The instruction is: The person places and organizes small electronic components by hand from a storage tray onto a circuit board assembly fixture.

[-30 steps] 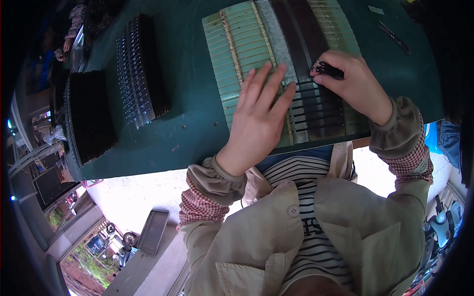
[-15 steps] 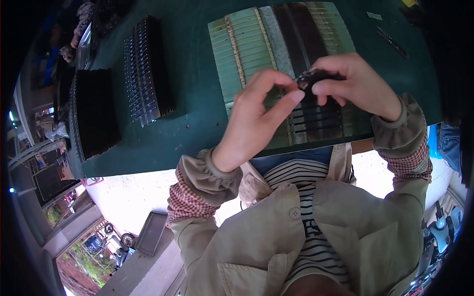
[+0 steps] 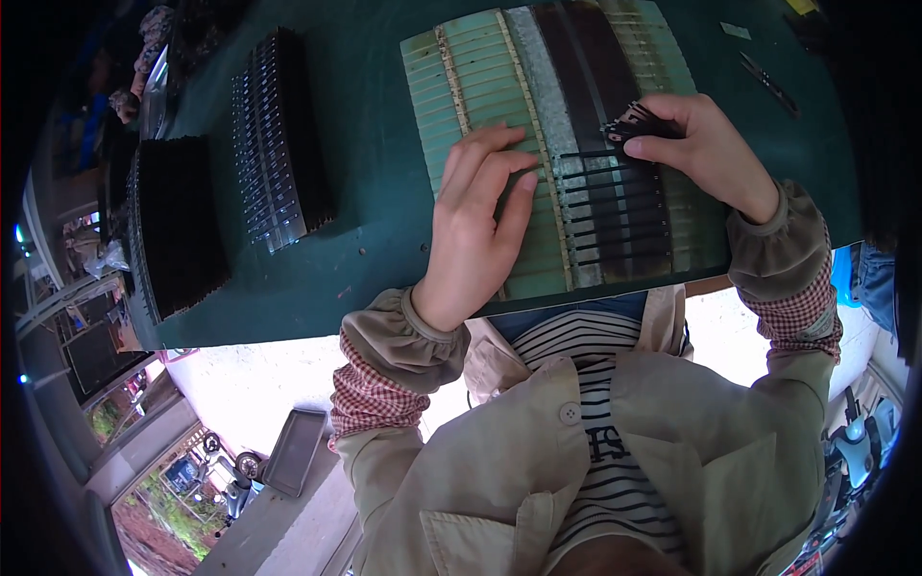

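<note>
- Strips (image 3: pixel 586 202), thin and black, lie across the near half of the green board (image 3: pixel 423 72); spacing them out looks like the step
- Left hand (image 3: pixel 469 202) over it, thumb and finger slightly apart, seemingly nothing held
- Right hand (image 3: pixel 720 158) pinches a dark bunch (image 3: pixel 645 123) above the board
- Next strip probably needs lining up farther up

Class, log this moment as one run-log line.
left hand: empty, at green board | right hand: holding dark bundle | board: dark strips lying spaced apart
</note>
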Motion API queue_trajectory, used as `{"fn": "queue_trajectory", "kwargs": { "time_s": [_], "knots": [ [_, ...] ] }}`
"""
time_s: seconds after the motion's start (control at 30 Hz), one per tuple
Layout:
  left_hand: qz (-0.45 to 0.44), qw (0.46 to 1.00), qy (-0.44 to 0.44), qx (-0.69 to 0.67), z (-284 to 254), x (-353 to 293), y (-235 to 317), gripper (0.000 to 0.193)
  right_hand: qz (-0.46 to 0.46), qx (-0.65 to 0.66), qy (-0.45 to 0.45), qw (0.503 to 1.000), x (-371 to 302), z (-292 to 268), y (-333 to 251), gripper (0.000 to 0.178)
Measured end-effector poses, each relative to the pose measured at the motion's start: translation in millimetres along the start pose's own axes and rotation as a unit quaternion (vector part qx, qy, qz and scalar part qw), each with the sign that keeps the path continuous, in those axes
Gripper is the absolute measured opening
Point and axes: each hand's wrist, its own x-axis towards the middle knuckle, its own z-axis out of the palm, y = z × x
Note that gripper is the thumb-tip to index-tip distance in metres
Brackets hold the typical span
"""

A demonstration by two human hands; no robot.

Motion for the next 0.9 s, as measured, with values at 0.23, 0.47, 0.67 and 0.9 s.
{"fn": "queue_trajectory", "kwargs": {
  "time_s": [0.23, 0.47, 0.67, 0.9],
  "knots": [
    [-0.009, 1.000, -0.006, -0.012, 0, -3, -1, 0.009, -0.004, -0.009, -0.006, 1.000, 0, 0, -1, 0.017],
    [-0.011, 1.000, -0.001, -0.012, 2, -3, 0, 0.007, -0.015, -0.021, -0.002, 1.000, 1, 1, 0, 0.017],
    [0.016, 0.999, -0.035, 0.029, 5, -3, 1, 0.017, -0.026, -0.062, 0.020, 0.998, 1, 5, 1, 0.018],
    [0.081, 0.981, -0.087, 0.151, 10, -4, 6, 0.031, -0.082, -0.200, 0.093, 0.972, -3, 12, -3, 0.019]
  ]
}}
